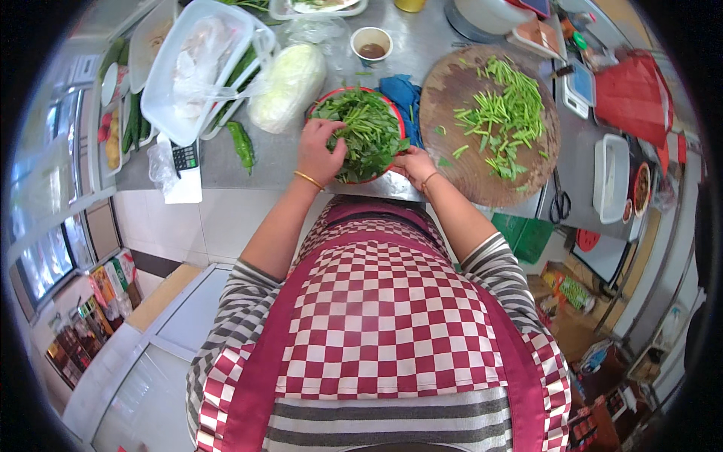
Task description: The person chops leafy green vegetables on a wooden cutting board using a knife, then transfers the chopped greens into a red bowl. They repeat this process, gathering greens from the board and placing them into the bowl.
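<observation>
A red-rimmed bowl heaped with cut leafy greens stands at the counter's front edge. My left hand lies over the bowl's left side, thumb and fingers apart against the greens. At the lower right rim, my right hand grips the bowl's edge beside some overhanging leaves; its fingertips are partly hidden. Right of the bowl, a round wooden chopping board bears chopped green stalks. A blue cloth is bunched between bowl and board.
A wrapped napa cabbage and a green pepper lie to the left, near a white plastic tub and a calculator. Behind the bowl stands a paper cup with brown liquid. Scissors rest right of the board.
</observation>
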Demonstrator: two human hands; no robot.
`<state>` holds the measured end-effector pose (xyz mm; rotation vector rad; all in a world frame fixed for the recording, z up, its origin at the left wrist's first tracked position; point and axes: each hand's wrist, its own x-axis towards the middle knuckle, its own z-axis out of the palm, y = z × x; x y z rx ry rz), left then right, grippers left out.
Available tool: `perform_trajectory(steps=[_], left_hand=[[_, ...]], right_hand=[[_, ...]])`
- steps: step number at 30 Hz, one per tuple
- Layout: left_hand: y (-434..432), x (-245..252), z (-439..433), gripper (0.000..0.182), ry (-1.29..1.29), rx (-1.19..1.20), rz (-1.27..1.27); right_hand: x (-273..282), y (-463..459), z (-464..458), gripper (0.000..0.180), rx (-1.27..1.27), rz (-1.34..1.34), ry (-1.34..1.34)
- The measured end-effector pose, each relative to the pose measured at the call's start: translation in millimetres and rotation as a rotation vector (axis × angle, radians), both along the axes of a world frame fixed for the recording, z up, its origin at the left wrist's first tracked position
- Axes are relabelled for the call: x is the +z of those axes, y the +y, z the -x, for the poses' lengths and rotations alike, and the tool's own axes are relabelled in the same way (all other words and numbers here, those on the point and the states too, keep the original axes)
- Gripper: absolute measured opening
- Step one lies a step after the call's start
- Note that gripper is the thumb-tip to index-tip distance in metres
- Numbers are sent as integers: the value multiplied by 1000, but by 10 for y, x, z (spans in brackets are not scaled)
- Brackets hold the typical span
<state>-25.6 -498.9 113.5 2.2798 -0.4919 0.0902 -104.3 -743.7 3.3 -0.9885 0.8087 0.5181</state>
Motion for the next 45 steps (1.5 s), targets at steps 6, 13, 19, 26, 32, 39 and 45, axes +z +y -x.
perform_trajectory(steps=[6, 13, 19, 26, 32, 39, 45], left_hand=[[25, 234, 73, 25, -68, -54, 4], [-594, 219, 348, 19, 108, -434, 114], [-1011, -133, 534, 21, 228, -613, -5], [-1844, -637, 312, 62, 161, -362, -157], [-2670, -833, 378, 79, 325, -287, -143], [-3281, -674, 59, 80, 140, -290, -241], [-3370, -679, -70, 84, 167, -350, -312]], right_hand=[[433, -662, 699, 16, 461, 662, -253], [219, -201, 1213, 34, 753, 1315, -393], [422, -328, 1008, 12, 374, 1426, -592], [889, -1291, 720, 70, 139, 1510, -98], [614, -1925, 799, 92, 46, 1480, -46], [689, -2574, -115, 87, 341, 1576, -277], [730, -2563, -312, 77, 650, 1516, -237]])
